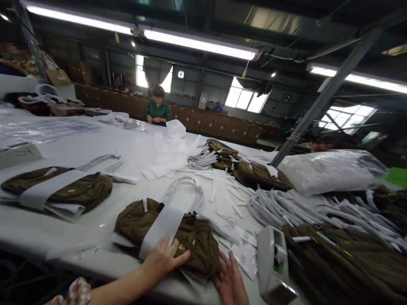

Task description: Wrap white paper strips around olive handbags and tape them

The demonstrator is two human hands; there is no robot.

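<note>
An olive-brown handbag (200, 241) lies before me on the white table, with a pale paper band (163, 226) wrapped across it and its wrapped handle (187, 186) looped toward the far side. My left hand (165, 256) rests on the bag's front at the band, fingers spread, thumb reaching right. My right hand (230, 277) is at the bag's right end, fingers stretched out and touching or almost touching the fabric. Just right of that hand stands a grey tape dispenser (273, 258). Farther left lies a second banded olive bag (92, 190).
More olive bags (349, 262) with wrapped straps (276, 207) crowd the right side. White paper strips (222, 190) and tissue sheets (170, 148) lie mid-table. A stuffed plastic bag (330, 169) sits by a slanting metal post (324, 97). A person in green (159, 110) is across the table.
</note>
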